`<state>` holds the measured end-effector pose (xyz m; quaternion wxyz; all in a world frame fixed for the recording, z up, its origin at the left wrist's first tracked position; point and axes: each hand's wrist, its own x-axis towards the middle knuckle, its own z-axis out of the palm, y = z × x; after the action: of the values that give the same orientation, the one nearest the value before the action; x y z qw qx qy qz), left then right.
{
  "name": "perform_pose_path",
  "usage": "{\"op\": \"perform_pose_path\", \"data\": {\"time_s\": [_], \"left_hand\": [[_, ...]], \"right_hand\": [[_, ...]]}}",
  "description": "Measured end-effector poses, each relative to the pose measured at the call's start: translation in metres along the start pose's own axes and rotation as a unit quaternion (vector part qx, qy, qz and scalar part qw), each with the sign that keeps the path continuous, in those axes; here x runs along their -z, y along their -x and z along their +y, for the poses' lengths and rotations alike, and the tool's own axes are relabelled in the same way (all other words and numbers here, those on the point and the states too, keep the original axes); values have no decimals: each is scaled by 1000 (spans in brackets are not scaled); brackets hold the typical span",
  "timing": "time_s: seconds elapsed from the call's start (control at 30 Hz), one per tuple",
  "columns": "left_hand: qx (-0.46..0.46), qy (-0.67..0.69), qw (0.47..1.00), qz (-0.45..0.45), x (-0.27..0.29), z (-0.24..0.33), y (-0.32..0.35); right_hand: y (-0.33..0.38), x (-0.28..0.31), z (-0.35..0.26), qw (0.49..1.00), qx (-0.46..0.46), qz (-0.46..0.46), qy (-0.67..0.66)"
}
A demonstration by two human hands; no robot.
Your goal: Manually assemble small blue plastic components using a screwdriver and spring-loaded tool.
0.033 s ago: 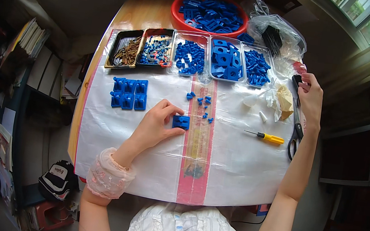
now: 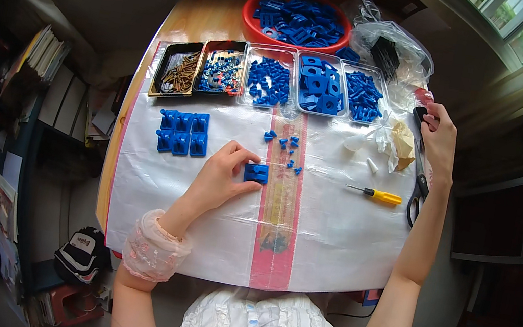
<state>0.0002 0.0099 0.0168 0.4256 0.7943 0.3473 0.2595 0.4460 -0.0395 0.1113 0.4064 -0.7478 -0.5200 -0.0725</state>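
My left hand (image 2: 224, 175) pinches a small square blue plastic piece (image 2: 256, 173) between thumb and forefinger, resting on the white sheet. Just beyond it lie several loose small blue pegs (image 2: 283, 142). To the left, finished-looking blue square pieces (image 2: 182, 132) with upright parts sit together in two rows. At the table's right edge, my right hand (image 2: 440, 138) has its fingers bent together beside the upper end of a long black object (image 2: 419, 113); what they hold, if anything, is hidden. Scissors with black handles (image 2: 414, 205) lie below that hand.
A yellow-handled screwdriver (image 2: 385, 197) lies on the right. Along the back stand trays of brass screws (image 2: 181, 71), small metal-and-blue bits (image 2: 219, 75) and blue parts (image 2: 321, 85). Behind them are a red basin (image 2: 246, 21) and a clear plastic bag (image 2: 419, 51). Crumpled brown paper (image 2: 402, 145) lies right.
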Motion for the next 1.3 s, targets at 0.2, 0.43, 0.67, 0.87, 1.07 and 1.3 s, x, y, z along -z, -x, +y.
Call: {"op": "perform_pose_path", "data": {"time_s": [0.2,0.43,0.67,0.87,1.07,1.3], "left_hand": [[6,-4,1000,2,2,0,3],[0,-3,1000,-1,0,1,1],[-1,-4,1000,1,1,-1,1],[-3,0,1000,1,1,-1,1],[-4,-4,1000,2,1,0,1],[-2,-3,1000,-3,2,0,0]], "right_hand": [[0,7,-21,978,-60,-122,159],[-1,-15,40,970,-58,-192,136],[3,-30,49,964,-54,-220,140],[-2,-19,46,972,-80,-180,126],[-9,-32,43,994,62,-21,-83],[-8,-15,22,997,-23,-40,-64]]}}
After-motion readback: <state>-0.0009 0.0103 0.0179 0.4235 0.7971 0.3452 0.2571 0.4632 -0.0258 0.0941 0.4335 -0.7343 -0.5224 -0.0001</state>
